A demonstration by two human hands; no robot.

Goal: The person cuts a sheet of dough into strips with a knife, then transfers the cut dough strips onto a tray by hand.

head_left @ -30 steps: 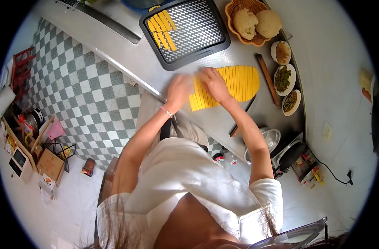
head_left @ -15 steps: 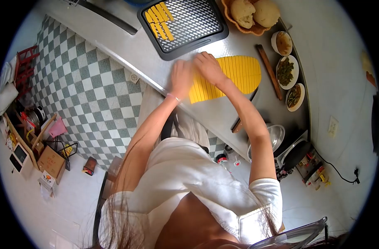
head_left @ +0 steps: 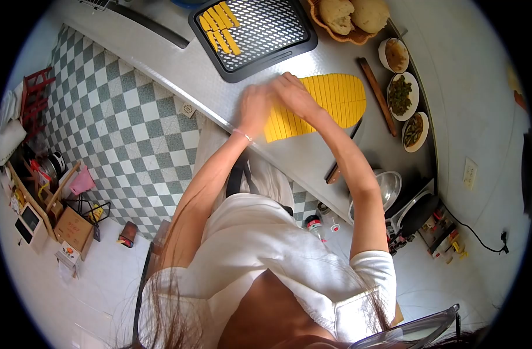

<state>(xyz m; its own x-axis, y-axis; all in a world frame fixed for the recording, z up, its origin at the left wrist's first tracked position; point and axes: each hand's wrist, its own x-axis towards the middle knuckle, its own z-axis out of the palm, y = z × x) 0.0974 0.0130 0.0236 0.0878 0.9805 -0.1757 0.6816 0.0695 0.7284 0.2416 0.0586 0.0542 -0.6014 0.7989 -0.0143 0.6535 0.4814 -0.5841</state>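
A flat oval of yellow dough (head_left: 330, 102), cut into many narrow strips, lies on the metal counter. My right hand (head_left: 295, 96) is over its left end, fingers curled down, with the fingertips hidden. Close beside it on the left, my left hand (head_left: 256, 107) is smeared by motion, so its fingers cannot be made out. Whether a strip is between the hands does not show. Just beyond them stands a dark tray (head_left: 266, 71) with a perforated base; several yellow strips (head_left: 220, 26) lie in its far left corner.
Right of the dough lies a wooden rolling pin (head_left: 378, 96). A knife (head_left: 334, 173) is partly under my right forearm. Bowls of food (head_left: 400, 98) line the wall, near a basket (head_left: 359, 39) of large pale buns. The counter edge (head_left: 219, 120) runs diagonally before me.
The view has shifted slightly, so the tray and dough appear a little higher. My hands stay at the dough's left end, the left still blurred. No strip has visibly moved.
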